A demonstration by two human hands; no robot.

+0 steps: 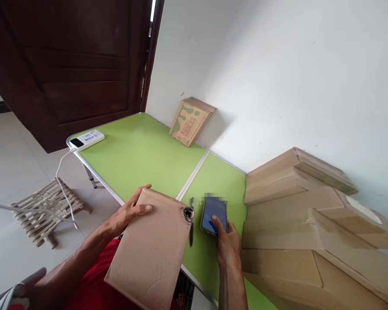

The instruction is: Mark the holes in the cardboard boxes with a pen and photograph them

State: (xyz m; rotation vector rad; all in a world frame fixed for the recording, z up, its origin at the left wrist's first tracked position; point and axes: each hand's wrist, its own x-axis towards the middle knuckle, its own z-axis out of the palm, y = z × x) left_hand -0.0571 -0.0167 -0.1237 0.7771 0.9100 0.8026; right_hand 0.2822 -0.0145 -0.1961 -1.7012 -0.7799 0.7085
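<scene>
My left hand (132, 212) is gripping the box (151, 249), likely light and best held by intact edges, my right hand (229, 244) the phone (210, 212).

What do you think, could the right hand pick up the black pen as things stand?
Probably not: though the black pen lies nearby on the green table, the right hand is occupied by a smartphone, and a corner of the cardboard box hides part of the pen in this view.

cardboard box (148, 254) is looking matt and faintly creased, phone screen (211, 209) is shining smooth and glossy, tabletop (132, 146) is showing smooth satin, wooden-looking door (84, 99) is reflecting softly
</scene>
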